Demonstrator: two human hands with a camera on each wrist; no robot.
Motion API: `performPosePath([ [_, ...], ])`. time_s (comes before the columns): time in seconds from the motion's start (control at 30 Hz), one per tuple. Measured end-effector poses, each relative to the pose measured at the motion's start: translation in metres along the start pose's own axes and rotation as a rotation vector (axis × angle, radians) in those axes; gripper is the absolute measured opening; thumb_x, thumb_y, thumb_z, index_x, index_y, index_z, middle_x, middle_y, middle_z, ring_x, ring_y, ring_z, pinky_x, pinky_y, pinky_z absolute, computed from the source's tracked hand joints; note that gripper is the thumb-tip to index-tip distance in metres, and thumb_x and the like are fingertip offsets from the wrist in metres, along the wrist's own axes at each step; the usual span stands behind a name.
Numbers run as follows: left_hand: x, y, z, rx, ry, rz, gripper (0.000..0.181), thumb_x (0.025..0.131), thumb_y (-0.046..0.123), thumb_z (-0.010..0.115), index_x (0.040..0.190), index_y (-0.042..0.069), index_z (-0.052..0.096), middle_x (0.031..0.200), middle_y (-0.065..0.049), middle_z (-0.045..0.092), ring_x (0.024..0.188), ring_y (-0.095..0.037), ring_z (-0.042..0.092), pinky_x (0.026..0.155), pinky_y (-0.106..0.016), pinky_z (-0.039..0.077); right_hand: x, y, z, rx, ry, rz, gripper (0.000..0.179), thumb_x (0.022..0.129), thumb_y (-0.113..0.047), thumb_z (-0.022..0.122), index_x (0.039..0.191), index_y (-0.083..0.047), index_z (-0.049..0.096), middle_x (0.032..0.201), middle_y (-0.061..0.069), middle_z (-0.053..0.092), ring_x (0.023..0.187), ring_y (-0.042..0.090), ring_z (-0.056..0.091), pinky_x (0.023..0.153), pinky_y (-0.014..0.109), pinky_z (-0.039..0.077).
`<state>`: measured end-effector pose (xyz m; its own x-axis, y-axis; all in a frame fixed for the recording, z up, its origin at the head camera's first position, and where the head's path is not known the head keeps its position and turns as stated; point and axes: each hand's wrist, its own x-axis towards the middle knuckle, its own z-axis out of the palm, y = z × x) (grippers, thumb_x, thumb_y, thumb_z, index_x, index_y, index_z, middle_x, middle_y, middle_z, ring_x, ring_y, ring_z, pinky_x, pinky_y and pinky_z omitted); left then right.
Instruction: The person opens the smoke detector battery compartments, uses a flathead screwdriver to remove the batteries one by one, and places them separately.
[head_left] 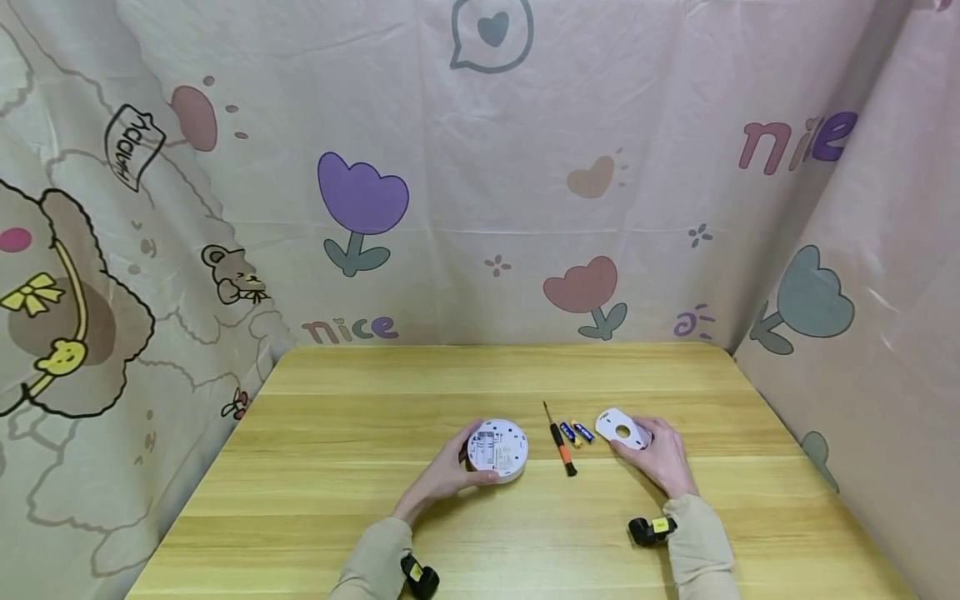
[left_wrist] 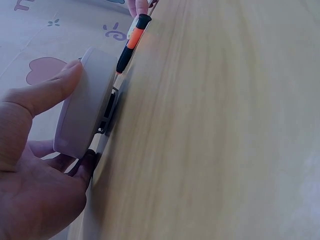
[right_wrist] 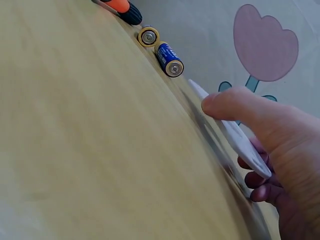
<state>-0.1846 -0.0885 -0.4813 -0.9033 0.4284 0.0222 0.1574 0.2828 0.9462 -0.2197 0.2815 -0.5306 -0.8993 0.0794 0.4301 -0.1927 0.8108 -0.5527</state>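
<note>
My left hand point(head_left: 448, 477) grips a round white smoke detector point(head_left: 512, 450) by its left edge, thumb along the near side. Its back faces up, with a label and small slots. In the left wrist view, the detector point(left_wrist: 90, 102) is tilted on edge close over the table, and a small dark bracket-like part sticks out from its underside. On the right, my right hand point(head_left: 666, 458) pinches a flat white mounting plate point(head_left: 609, 419) with a round hole, thumb on top and fingers below. The right wrist view shows the plate point(right_wrist: 239, 139) slanted just above the wood.
Between the hands lie a screwdriver point(head_left: 562, 450) with a black and orange handle, its tip pointing away, and two blue and gold batteries point(head_left: 583, 432) side by side. The wooden table point(head_left: 360, 375) ends at a printed cloth point(head_left: 487, 167) behind and at both sides.
</note>
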Motion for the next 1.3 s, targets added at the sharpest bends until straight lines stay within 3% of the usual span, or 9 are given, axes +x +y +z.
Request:
performPosePath([
  [0.27, 0.000, 0.001, 0.000, 0.002, -0.001, 0.002, 0.092, 0.070, 0.017, 0.075, 0.141, 0.001, 0.018, 0.145, -0.023, 0.023, 0.133, -0.038, 0.024, 0.111, -0.049, 0.020, 0.004, -0.013, -0.001, 0.021, -0.005, -0.028, 0.061, 0.059, -0.041, 0.079, 0.107, -0.006, 0.063, 0.099, 0.012, 0.064, 0.085, 0.025, 0.058, 0.069, 0.032, 0.046],
  [0.77, -0.002, 0.007, 0.000, -0.007, 0.008, -0.005, 0.093, 0.069, 0.016, 0.075, 0.140, -0.001, 0.017, 0.144, -0.023, 0.024, 0.132, -0.039, 0.026, 0.110, -0.049, 0.021, 0.008, -0.065, 0.010, 0.133, -0.180, -0.079, 0.059, 0.060, -0.039, 0.079, 0.109, -0.012, 0.062, 0.107, 0.006, 0.060, 0.092, 0.021, 0.055, 0.072, 0.029, 0.046],
  [0.9, 0.000, 0.001, 0.000, 0.000, 0.010, 0.005, 0.094, 0.069, 0.015, 0.075, 0.140, -0.001, 0.016, 0.144, -0.024, 0.024, 0.131, -0.039, 0.026, 0.110, -0.050, 0.021, 0.007, -0.075, 0.014, 0.141, -0.180, -0.110, 0.059, 0.057, -0.038, 0.081, 0.108, -0.012, 0.063, 0.105, 0.003, 0.061, 0.092, 0.018, 0.055, 0.074, 0.031, 0.047],
  [1.1, 0.009, -0.021, 0.002, 0.016, 0.017, 0.003, 0.098, 0.068, 0.020, 0.076, 0.142, 0.006, 0.014, 0.145, -0.020, 0.023, 0.133, -0.037, 0.026, 0.110, -0.049, 0.021, 0.007, -0.087, 0.026, 0.134, -0.170, -0.201, 0.056, 0.057, -0.036, 0.082, 0.105, -0.014, 0.064, 0.100, -0.003, 0.062, 0.088, 0.012, 0.054, 0.073, 0.028, 0.047],
  [1.3, 0.011, -0.026, 0.002, 0.009, 0.015, 0.010, 0.100, 0.067, 0.027, 0.077, 0.142, 0.007, 0.015, 0.146, -0.017, 0.023, 0.133, -0.034, 0.026, 0.111, -0.047, 0.021, 0.005, -0.101, 0.034, 0.133, -0.199, -0.244, 0.056, 0.057, -0.039, 0.081, 0.105, -0.015, 0.065, 0.097, -0.007, 0.061, 0.087, 0.008, 0.053, 0.075, 0.024, 0.047],
])
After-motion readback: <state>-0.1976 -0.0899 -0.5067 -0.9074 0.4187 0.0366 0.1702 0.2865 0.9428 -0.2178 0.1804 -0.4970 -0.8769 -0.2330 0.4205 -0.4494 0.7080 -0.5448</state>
